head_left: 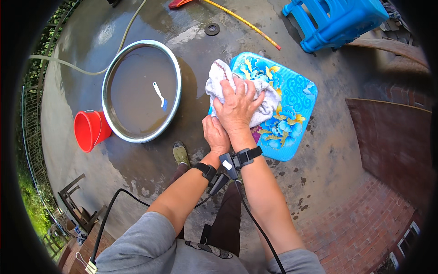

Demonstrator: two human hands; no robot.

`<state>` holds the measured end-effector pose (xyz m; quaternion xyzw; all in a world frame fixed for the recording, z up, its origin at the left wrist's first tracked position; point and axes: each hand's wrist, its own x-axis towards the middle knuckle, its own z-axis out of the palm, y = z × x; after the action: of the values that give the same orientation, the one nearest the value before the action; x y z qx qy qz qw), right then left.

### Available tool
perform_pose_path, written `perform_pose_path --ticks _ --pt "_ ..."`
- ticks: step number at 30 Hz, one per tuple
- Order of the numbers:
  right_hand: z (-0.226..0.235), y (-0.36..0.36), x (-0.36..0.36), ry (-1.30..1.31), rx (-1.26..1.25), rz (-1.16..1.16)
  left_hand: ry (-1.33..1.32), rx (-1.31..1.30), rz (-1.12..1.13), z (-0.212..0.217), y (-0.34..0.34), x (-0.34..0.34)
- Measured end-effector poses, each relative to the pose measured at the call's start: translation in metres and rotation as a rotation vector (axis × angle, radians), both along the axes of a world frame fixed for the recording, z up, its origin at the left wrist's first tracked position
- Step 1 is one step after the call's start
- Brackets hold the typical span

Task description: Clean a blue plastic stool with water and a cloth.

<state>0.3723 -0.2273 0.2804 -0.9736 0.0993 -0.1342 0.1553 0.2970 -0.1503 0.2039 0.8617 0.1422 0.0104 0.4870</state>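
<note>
A blue plastic stool (pixel 299 98) with a flower-patterned top is in front of me, a little right of the middle. On its left part lies a bunched white towel (pixel 267 107) with a brownish stripe at one end. My right hand (pixel 238 106) presses down on the towel from above, fingers spread over the cloth. Just below and to its left, my left hand (pixel 216 134) is curled at the stool's near left edge. The right hand partly covers it, and its fingertips are mostly hidden.
Left of the stool stands a wide metal basin (pixel 175 73) of murky water with a white-and-blue brush (pixel 159 96). A red bucket (pixel 91 130) touches its side. Beyond are a hose (pixel 130 27), a yellow-handled broom (pixel 242 20), a black disc (pixel 212 29) and a blue stool (pixel 340 27).
</note>
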Motion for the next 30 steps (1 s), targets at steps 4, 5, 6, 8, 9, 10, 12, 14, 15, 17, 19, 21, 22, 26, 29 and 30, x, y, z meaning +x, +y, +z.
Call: perform_pose_path --ticks 4,5,6,8,9,10,12,14,15,17,19,21,22,26,29,30 --pt "-0.002 0.014 -0.025 -0.029 0.025 -0.012 0.023 -0.269 -0.004 -0.006 0.013 -0.004" --pt "-0.004 0.013 -0.028 -0.042 0.026 -0.021 0.113 -0.554 0.037 -0.01 0.019 -0.002" --pt "-0.002 0.015 -0.027 -0.063 0.037 -0.012 0.202 -0.848 0.087 -0.015 0.031 0.003" --pt "0.0 0.016 -0.025 -0.071 0.043 0.013 0.458 -1.25 0.148 -0.033 0.085 0.022" --pt "-0.001 0.011 -0.028 -0.069 0.05 0.014 0.527 -1.109 0.101 -0.028 0.104 0.038" --pt "-0.002 0.007 -0.03 -0.099 0.057 0.021 0.595 -0.971 0.049 -0.022 0.122 0.055" --pt "-0.001 -0.002 -0.037 -0.097 0.105 0.105 0.296 -0.371 -0.29 0.006 0.133 0.105" --pt "0.001 -0.001 -0.039 -0.103 0.172 0.192 -0.079 0.044 -0.653 0.027 0.117 0.155" --pt "-0.002 -0.008 -0.043 -0.079 0.158 0.203 -0.204 0.223 -0.814 0.053 0.082 0.174" --pt "-0.004 -0.016 -0.047 -0.048 0.146 0.233 -0.069 0.541 -1.092 0.087 0.013 0.191" --pt "-0.003 -0.013 -0.05 -0.125 0.164 0.262 0.006 0.655 -1.19 0.075 -0.027 0.206" --pt "-0.007 -0.013 -0.06 -0.145 0.147 0.294 0.054 0.708 -1.234 0.062 -0.049 0.218" --pt "-0.009 -0.015 -0.068 -0.19 0.162 0.287 0.061 0.709 -1.227 0.058 -0.053 0.224" --pt "-0.003 -0.05 -0.124 -0.128 0.215 0.31 0.048 0.674 -1.204 0.044 -0.054 0.217" --pt "0.01 -0.108 -0.172 -0.044 0.139 0.295 -0.077 0.554 -1.258 0.031 -0.051 0.23" --pt "0.012 -0.129 -0.186 -0.008 0.1 0.243 -0.077 0.568 -1.261 0.028 -0.05 0.23"
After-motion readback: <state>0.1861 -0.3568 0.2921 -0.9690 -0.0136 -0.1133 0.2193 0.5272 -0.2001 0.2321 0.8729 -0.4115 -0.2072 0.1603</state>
